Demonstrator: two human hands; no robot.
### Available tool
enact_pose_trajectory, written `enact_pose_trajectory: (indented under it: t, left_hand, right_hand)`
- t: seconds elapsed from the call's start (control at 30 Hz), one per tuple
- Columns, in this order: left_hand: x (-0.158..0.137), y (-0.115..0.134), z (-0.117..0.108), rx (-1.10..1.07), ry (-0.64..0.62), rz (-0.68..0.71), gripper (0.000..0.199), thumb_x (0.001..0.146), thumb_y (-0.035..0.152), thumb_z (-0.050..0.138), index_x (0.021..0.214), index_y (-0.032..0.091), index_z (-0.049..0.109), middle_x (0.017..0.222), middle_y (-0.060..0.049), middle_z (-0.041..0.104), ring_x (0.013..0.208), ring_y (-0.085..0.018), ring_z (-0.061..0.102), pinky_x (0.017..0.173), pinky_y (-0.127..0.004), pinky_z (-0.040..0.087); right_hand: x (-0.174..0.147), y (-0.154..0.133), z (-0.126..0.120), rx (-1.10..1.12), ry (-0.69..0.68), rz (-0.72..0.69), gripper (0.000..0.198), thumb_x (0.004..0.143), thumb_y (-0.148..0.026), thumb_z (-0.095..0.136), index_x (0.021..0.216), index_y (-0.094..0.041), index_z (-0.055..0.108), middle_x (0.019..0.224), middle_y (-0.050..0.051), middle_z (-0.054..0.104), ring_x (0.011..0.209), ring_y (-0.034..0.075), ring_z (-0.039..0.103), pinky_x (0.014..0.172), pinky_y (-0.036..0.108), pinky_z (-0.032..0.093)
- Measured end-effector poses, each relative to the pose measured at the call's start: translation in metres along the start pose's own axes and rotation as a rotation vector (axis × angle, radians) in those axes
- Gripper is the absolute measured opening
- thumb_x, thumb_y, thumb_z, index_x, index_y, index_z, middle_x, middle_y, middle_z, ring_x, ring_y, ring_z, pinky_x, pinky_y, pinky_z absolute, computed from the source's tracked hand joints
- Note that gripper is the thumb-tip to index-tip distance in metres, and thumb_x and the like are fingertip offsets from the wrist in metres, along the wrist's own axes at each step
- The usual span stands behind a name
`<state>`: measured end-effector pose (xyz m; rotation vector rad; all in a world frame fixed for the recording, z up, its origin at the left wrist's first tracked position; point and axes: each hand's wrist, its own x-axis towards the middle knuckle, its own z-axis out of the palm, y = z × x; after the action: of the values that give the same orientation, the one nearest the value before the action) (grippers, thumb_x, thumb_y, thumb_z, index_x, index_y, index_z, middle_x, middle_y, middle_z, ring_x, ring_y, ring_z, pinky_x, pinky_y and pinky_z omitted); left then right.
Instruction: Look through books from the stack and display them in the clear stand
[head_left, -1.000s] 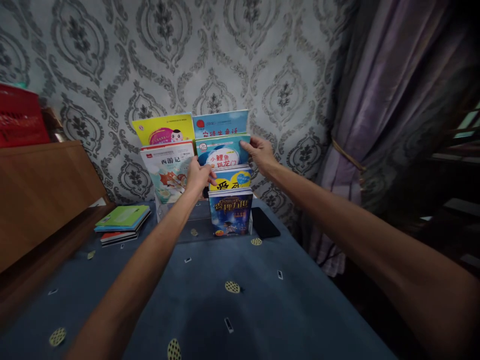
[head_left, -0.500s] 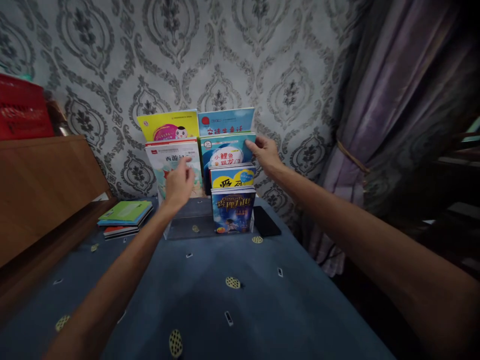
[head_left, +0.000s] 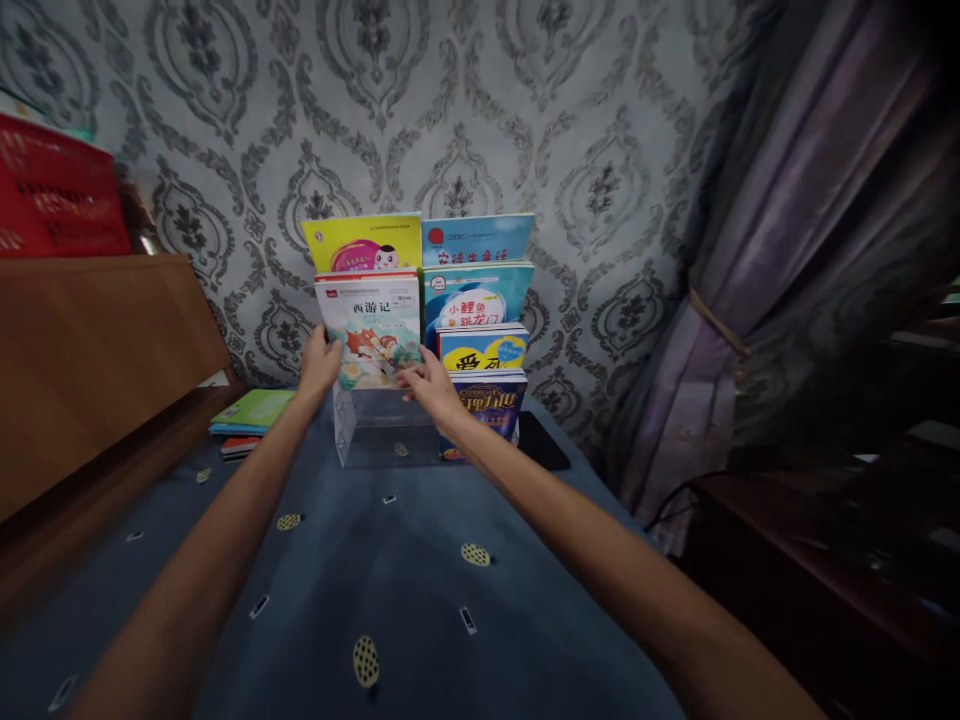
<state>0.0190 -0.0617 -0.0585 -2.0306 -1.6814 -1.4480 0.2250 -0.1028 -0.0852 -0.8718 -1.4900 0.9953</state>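
Observation:
A white picture book (head_left: 371, 345) with a red-and-green drawing leans upright in the left column of a clear acrylic stepped rack (head_left: 386, 440). My left hand (head_left: 320, 362) grips its left edge, thumb in front and the other fingers hidden behind. At its lower right edge, my right hand (head_left: 435, 385) closes on the book with curled fingers. Behind it stands a yellow book (head_left: 364, 240). The right column holds a light blue book (head_left: 480, 235), a blue-green book (head_left: 480, 290), a yellow-and-blue book (head_left: 484, 348) and a dark blue book (head_left: 499, 405), partly covered by my right hand.
Several books lie stacked (head_left: 255, 408) left of the rack. A black flat object (head_left: 544, 442) lies to its right. A wooden board (head_left: 105, 360) with a red box (head_left: 60, 190) borders the left; a curtain (head_left: 697, 350) hangs at right. Patterned wall (head_left: 585, 120) stands close behind.
My right hand has left the blue-green book and moved left and down to the white book's right edge. My left hand has shifted from that book's front to its left edge.

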Motion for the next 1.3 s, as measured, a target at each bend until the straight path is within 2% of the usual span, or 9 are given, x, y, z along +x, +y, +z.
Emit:
enact_pose_trajectory:
  t: [0.1, 0.3, 0.53, 0.7, 0.8, 0.97, 1.07, 1.2, 1.3]
  left_hand:
    - [-0.002, -0.002, 0.002, -0.026, 0.051, -0.075, 0.041, 0.087, 0.019, 0.045, 0.127, 0.015, 0.052, 0.119, -0.010, 0.068, 0.111, -0.021, 0.061, 0.096, -0.034, 0.049]
    - [0.001, -0.007, 0.003, -0.003, 0.072, -0.106, 0.032, 0.087, 0.014, 0.044, 0.115, 0.017, 0.058, 0.113, -0.009, 0.069, 0.105, -0.022, 0.062, 0.094, -0.034, 0.048]
    - [0.002, -0.012, 0.006, 0.057, 0.089, -0.121, 0.022, 0.087, 0.012, 0.047, 0.104, 0.017, 0.060, 0.108, -0.012, 0.068, 0.104, -0.025, 0.062, 0.097, -0.038, 0.047]
    - [0.005, -0.014, 0.007, 0.055, 0.076, -0.100, 0.028, 0.088, 0.010, 0.045, 0.111, 0.016, 0.060, 0.113, -0.014, 0.067, 0.111, -0.026, 0.061, 0.101, -0.041, 0.046]
    - [-0.005, -0.018, 0.008, 0.037, 0.052, -0.069, 0.042, 0.088, 0.008, 0.042, 0.127, 0.014, 0.054, 0.127, -0.014, 0.064, 0.121, -0.023, 0.058, 0.107, -0.038, 0.043]
    - [-0.059, -0.051, 0.004, 0.247, -0.124, 0.039, 0.054, 0.095, 0.014, 0.039, 0.148, 0.013, 0.037, 0.147, -0.014, 0.050, 0.137, -0.020, 0.046, 0.115, -0.035, 0.036]
    - [-0.096, -0.083, -0.008, 0.360, -0.174, -0.066, 0.050, 0.095, 0.019, 0.042, 0.145, 0.011, 0.042, 0.143, -0.018, 0.053, 0.136, -0.027, 0.047, 0.115, -0.045, 0.036]
    - [-0.121, -0.126, -0.026, 0.517, -0.254, -0.249, 0.062, 0.092, 0.034, 0.056, 0.144, 0.006, 0.041, 0.151, -0.030, 0.040, 0.144, -0.043, 0.031, 0.111, -0.071, 0.024]
    - [-0.126, -0.148, -0.035, 0.659, -0.411, -0.351, 0.066, 0.091, 0.048, 0.058, 0.145, 0.012, 0.042, 0.155, -0.026, 0.038, 0.146, -0.042, 0.028, 0.109, -0.072, 0.026]
  right_hand:
    - [0.013, 0.010, 0.012, 0.087, 0.099, 0.108, 0.069, 0.079, -0.012, 0.054, 0.146, -0.020, 0.039, 0.082, 0.001, 0.066, 0.075, 0.018, 0.066, 0.053, 0.024, 0.053]
    - [0.020, 0.027, 0.019, 0.106, 0.153, 0.151, 0.077, 0.075, -0.018, 0.060, 0.147, -0.020, 0.034, 0.077, -0.002, 0.064, 0.068, 0.015, 0.065, 0.047, 0.018, 0.046]
    - [0.028, 0.040, 0.024, 0.096, 0.128, 0.094, 0.083, 0.070, -0.022, 0.063, 0.145, -0.015, 0.027, 0.068, -0.004, 0.066, 0.062, 0.017, 0.065, 0.048, 0.019, 0.047]
    - [0.031, 0.043, 0.024, 0.028, 0.106, 0.085, 0.087, 0.072, -0.025, 0.064, 0.148, -0.015, 0.023, 0.068, -0.004, 0.066, 0.062, 0.018, 0.067, 0.050, 0.022, 0.049]
    - [0.027, 0.049, 0.022, -0.047, 0.081, 0.058, 0.086, 0.075, -0.026, 0.060, 0.151, -0.014, 0.022, 0.075, 0.001, 0.070, 0.068, 0.021, 0.069, 0.055, 0.026, 0.052]
    - [-0.014, 0.075, 0.022, -0.152, -0.044, -0.100, 0.077, 0.083, -0.029, 0.053, 0.154, -0.015, 0.026, 0.088, 0.005, 0.071, 0.080, 0.022, 0.070, 0.063, 0.031, 0.054]
    - [-0.061, 0.097, 0.025, -0.177, -0.219, -0.103, 0.063, 0.086, -0.031, 0.050, 0.146, -0.014, 0.040, 0.088, 0.005, 0.071, 0.074, 0.020, 0.068, 0.062, 0.031, 0.053]
    - [-0.121, 0.120, 0.031, -0.194, -0.430, -0.040, 0.045, 0.089, -0.029, 0.051, 0.133, -0.018, 0.056, 0.086, 0.003, 0.071, 0.072, 0.017, 0.068, 0.070, 0.032, 0.054]
    - [-0.146, 0.132, 0.034, -0.175, -0.456, 0.013, 0.040, 0.090, -0.030, 0.051, 0.127, -0.019, 0.061, 0.091, 0.005, 0.071, 0.077, 0.018, 0.069, 0.075, 0.033, 0.055]
